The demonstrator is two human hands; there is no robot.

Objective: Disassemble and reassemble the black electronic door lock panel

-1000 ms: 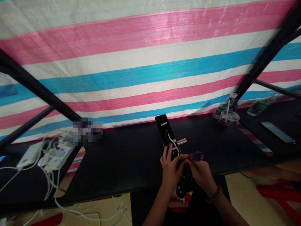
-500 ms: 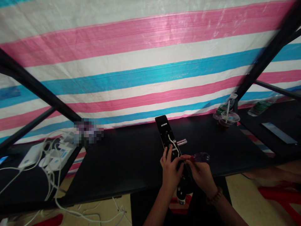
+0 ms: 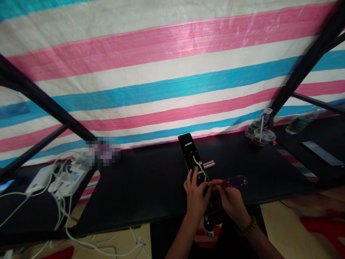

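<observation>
A long black panel point(image 3: 186, 141), looking like a door-lock body, lies on the table with a white cable point(image 3: 199, 166) along its face. A rounded black part point(image 3: 208, 226) juts past the table's front edge at its lower end. My left hand point(image 3: 195, 196) rests over the panel, two fingers stretched onto it. Its thumb and forefinger close together by the tool's tip; what they pinch is hidden. My right hand point(image 3: 234, 204) grips a screwdriver point(image 3: 236, 181) with a clear purple handle and red collar. The handle points right, and the tip is hidden at my left fingers.
A small clear packet point(image 3: 209, 164) lies right of the panel. A plastic cup with a straw point(image 3: 262, 136) and a bottle point(image 3: 266, 116) stand at the back right. A phone point(image 3: 322, 153) lies on the right table. White cables and chargers point(image 3: 63, 181) tangle on the left.
The screwdriver's handle has shifted steadily to the right, drawn away from my left hand. My left hand stays on the panel. The view has tilted slightly.
</observation>
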